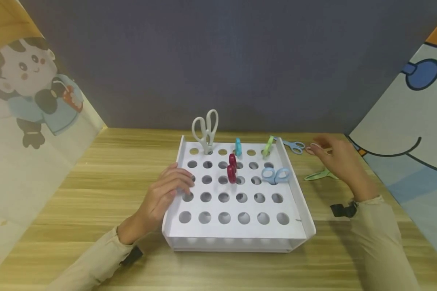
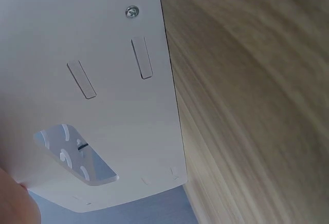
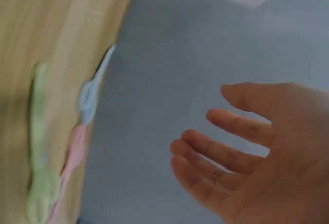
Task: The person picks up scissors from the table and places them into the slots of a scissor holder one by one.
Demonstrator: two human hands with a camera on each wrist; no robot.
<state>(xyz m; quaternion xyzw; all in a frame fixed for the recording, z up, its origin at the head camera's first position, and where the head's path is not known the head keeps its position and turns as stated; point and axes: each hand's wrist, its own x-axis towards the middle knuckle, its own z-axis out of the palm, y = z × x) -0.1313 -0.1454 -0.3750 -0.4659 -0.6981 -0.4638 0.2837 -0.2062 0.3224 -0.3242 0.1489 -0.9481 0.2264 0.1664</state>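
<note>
My left hand (image 1: 164,198) rests on the left wall of a white rack (image 1: 236,231) with rows of round holes, its fingers reaching over the top. White-handled scissors (image 1: 206,131) stand handles up in the back row. Light blue scissors (image 1: 275,176) sit in a hole at the right. Dark red handles (image 1: 232,167), a teal handle (image 1: 238,147) and a light green handle (image 1: 268,146) also stick up. To the rack's right, my right hand (image 3: 241,152) has loosely bent, spread fingers with nothing between them. It hovers by pink scissors (image 3: 76,147), partly hidden in the head view.
Another pair of light blue scissors (image 1: 295,146) lies on the wooden table (image 1: 124,161), left of the pink pair. Green scissors (image 1: 318,175) lie nearer, under the right hand. A grey panel (image 1: 218,64) closes off the back, with cartoon-printed panels at both sides.
</note>
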